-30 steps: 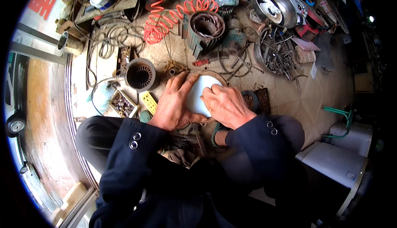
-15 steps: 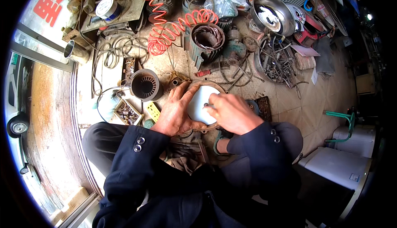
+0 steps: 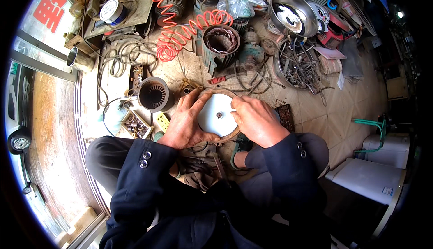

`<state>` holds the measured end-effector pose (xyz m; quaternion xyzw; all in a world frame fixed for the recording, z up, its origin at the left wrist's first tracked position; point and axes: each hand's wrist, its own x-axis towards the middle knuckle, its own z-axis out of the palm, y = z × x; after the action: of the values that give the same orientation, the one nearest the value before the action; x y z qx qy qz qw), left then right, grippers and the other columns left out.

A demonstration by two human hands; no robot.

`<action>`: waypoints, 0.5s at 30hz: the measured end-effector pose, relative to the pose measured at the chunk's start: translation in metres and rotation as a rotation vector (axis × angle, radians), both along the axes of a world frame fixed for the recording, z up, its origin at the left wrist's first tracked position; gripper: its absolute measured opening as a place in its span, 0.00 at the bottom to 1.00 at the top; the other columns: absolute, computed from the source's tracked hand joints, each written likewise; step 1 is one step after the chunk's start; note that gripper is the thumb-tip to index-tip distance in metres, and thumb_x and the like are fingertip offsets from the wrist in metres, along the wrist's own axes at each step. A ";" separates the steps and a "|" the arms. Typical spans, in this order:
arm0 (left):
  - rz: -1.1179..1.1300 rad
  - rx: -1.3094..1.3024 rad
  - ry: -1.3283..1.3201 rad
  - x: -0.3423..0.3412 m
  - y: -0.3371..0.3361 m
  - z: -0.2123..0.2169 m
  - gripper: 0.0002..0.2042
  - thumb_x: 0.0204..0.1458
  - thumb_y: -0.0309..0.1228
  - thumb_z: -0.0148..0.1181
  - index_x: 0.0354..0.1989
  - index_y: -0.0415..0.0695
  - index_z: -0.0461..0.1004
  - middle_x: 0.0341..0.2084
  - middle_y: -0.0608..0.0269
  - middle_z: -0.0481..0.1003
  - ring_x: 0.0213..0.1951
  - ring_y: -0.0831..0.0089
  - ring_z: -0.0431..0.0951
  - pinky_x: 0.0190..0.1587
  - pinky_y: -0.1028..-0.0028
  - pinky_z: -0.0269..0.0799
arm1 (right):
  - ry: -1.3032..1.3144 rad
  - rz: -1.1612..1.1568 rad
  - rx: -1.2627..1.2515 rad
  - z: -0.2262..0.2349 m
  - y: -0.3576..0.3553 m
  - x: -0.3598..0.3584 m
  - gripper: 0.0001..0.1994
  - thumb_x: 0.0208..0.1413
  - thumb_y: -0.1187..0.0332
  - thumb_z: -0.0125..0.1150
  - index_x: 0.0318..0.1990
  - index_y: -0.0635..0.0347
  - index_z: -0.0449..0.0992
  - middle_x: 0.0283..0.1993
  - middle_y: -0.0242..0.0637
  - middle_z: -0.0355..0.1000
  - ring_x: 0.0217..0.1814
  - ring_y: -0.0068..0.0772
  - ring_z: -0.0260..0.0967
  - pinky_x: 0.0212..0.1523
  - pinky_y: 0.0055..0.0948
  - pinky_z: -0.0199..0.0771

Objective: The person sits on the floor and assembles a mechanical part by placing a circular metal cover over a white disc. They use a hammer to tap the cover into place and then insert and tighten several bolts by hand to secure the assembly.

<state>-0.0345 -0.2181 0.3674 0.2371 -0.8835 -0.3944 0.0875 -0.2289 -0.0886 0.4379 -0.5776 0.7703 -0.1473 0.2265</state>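
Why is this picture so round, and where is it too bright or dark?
Head view: fisheye distortion bends straight edges inside a black rim; glare bleaches the floor at left; the dark jacket loses detail; the pale disc shows clearly.

Disc [image 3: 211, 121] sits within a ring [image 3: 226, 92], between left hand [image 3: 182, 125], at its left edge, and right hand [image 3: 259, 119], at its right. Left of left hand: power strip [image 3: 161, 121], then parts box [image 3: 147, 134] further left. Hollow cylinder [image 3: 169, 97] behind these. Motor housing [image 3: 213, 60] on floor [image 3: 311, 109] beyond the disc; coiled hose [image 3: 167, 48] to housing's left. Right of housing: basin [image 3: 278, 70] with metal pieces [image 3: 300, 64] in it; pan [image 3: 306, 9] behind basin. Far left, back: tub [image 3: 112, 13] on board [image 3: 137, 13].
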 end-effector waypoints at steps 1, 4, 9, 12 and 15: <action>0.000 0.003 -0.002 0.000 0.000 0.001 0.62 0.24 0.45 0.89 0.76 0.49 0.63 0.72 0.36 0.59 0.70 0.36 0.63 0.72 0.50 0.63 | -0.005 0.027 -0.008 0.001 -0.001 0.001 0.09 0.63 0.69 0.64 0.43 0.67 0.75 0.43 0.54 0.77 0.46 0.63 0.77 0.45 0.54 0.77; 0.002 -0.002 -0.023 -0.001 0.000 0.004 0.62 0.24 0.45 0.89 0.76 0.49 0.62 0.72 0.36 0.60 0.69 0.36 0.63 0.71 0.50 0.64 | -0.004 0.101 -0.024 0.001 -0.003 0.006 0.10 0.63 0.68 0.64 0.43 0.67 0.75 0.42 0.53 0.76 0.45 0.62 0.77 0.45 0.53 0.77; 0.002 0.021 0.024 -0.002 -0.001 -0.008 0.61 0.24 0.44 0.89 0.76 0.49 0.62 0.71 0.37 0.61 0.68 0.37 0.65 0.71 0.50 0.65 | 0.042 0.166 -0.053 -0.008 -0.004 0.010 0.10 0.63 0.67 0.63 0.41 0.67 0.74 0.41 0.52 0.74 0.42 0.61 0.77 0.43 0.54 0.77; 0.008 0.012 0.029 -0.001 -0.001 -0.003 0.61 0.25 0.44 0.89 0.76 0.48 0.63 0.71 0.37 0.61 0.68 0.37 0.65 0.70 0.50 0.66 | 0.121 0.218 -0.138 -0.017 -0.007 0.014 0.08 0.61 0.68 0.62 0.39 0.64 0.74 0.37 0.47 0.73 0.38 0.54 0.78 0.39 0.51 0.79; 0.009 -0.004 0.024 0.002 -0.001 0.002 0.60 0.25 0.44 0.88 0.75 0.47 0.63 0.71 0.36 0.61 0.68 0.36 0.65 0.70 0.50 0.67 | 0.205 0.303 -0.262 -0.034 -0.010 0.015 0.06 0.59 0.69 0.62 0.36 0.61 0.74 0.33 0.44 0.72 0.35 0.49 0.78 0.37 0.48 0.80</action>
<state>-0.0328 -0.2194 0.3689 0.2362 -0.8820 -0.3952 0.1004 -0.2138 -0.0983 0.4038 -0.7233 0.6679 -0.1510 0.0895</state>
